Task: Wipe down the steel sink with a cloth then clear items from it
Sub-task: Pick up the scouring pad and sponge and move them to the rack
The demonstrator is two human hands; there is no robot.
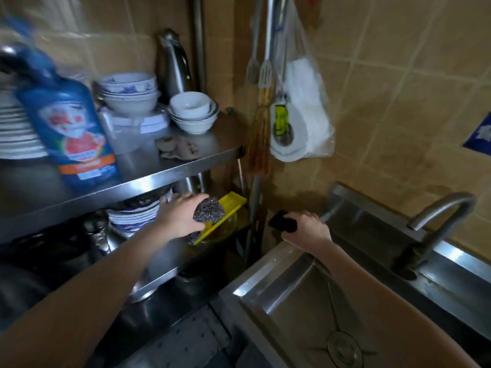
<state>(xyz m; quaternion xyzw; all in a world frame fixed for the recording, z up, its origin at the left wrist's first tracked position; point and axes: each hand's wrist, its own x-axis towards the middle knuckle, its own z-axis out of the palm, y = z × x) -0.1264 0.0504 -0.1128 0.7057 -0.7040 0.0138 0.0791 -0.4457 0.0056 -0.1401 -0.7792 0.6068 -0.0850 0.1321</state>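
The steel sink (289, 296) fills the lower right, its basin bare around the round drain (344, 348). My left hand (178, 217) reaches under the lower shelf and grips a grey steel wool scourer (207, 209), holding it over a yellow plastic tray (229, 208) that rests on a glass bowl (225, 229). Another patch of steel wool (193, 237) shows just below that hand. My right hand (305, 229) hovers at the sink's far left corner, shut on a dark, folded cloth (283, 223).
A curved faucet (435, 224) stands at the sink's back rim. The steel rack on the left carries stacked bowls (127, 94), plates (16, 128), a blue detergent bottle (71, 128), a brown rag (176, 150) and a kettle (172, 62). Spatulas and a bagged paper roll (300, 123) hang on the tiled wall.
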